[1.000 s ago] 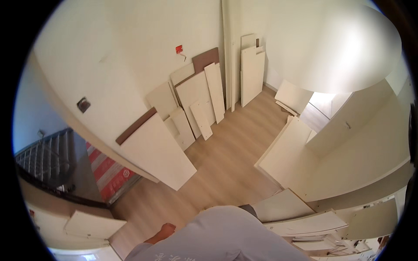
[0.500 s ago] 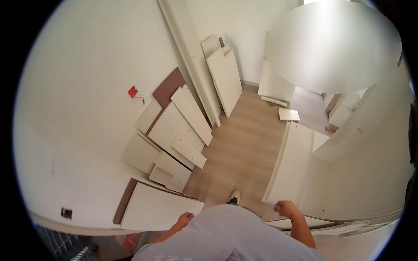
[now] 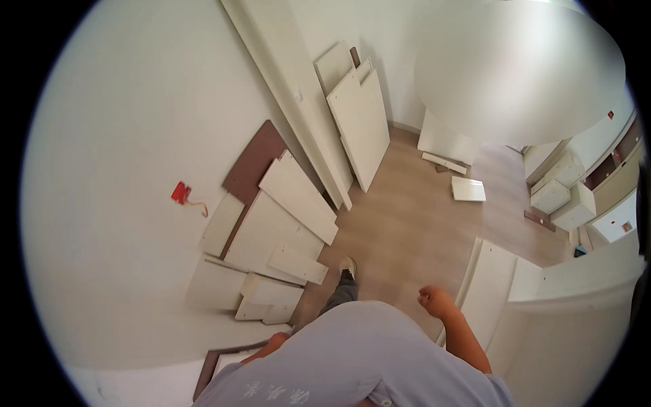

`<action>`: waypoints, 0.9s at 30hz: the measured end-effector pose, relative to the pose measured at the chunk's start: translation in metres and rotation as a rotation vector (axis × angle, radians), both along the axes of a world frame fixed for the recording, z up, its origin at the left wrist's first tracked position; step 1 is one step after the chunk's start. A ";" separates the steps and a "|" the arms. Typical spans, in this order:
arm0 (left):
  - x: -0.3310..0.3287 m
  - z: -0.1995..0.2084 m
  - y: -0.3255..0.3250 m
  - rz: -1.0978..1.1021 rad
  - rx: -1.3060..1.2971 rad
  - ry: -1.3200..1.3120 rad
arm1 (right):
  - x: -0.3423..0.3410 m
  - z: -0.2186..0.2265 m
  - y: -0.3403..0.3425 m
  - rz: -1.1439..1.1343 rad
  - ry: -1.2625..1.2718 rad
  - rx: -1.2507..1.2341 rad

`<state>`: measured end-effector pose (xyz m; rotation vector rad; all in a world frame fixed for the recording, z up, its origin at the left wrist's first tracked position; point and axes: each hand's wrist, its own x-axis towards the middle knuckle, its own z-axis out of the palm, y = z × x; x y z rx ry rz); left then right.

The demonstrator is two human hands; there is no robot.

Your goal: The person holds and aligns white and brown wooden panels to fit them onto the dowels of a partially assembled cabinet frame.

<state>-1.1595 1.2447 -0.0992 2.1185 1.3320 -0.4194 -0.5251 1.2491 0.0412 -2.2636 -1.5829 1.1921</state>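
Note:
My right hand (image 3: pixel 439 302) hangs in front of my body over the wood floor, its fingers curled in with nothing visible in them. It is nearest to the white panels (image 3: pixel 489 285) leaning at the right. My left hand (image 3: pixel 276 341) is low beside my shirt, partly covered by it, and its fingers are not clear. Closest to that hand are a white panel with a brown edge (image 3: pixel 211 366) and small stacked white boards (image 3: pixel 272 292). Farther along the left wall lean larger white boards (image 3: pixel 298 197) and a brown board (image 3: pixel 255 163).
Tall white panels (image 3: pixel 359 122) lean by the far wall, beside a long white board (image 3: pixel 291 95). A small white panel (image 3: pixel 468 190) lies on the wood floor (image 3: pixel 400 230). White boxes (image 3: pixel 576 207) stand beyond an opening at right. A red piece with a wire (image 3: pixel 182 192) sticks out of the left wall.
I have stepped forward and the view has turned; the left boards have come closer. More of the room at right shows. My right arm has swung forward, while my left hand has dropped lower beside my body.

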 end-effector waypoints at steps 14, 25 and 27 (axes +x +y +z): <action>0.239 -0.023 0.527 0.127 -0.081 -0.205 | 0.078 -0.057 0.062 -1.121 0.372 -0.087; 0.505 0.014 0.759 0.439 -0.294 -0.490 | 0.223 -0.128 0.210 -1.289 0.448 -0.114; 0.559 0.044 0.793 0.416 -0.285 -0.543 | 0.261 -0.128 0.236 -1.276 0.454 -0.086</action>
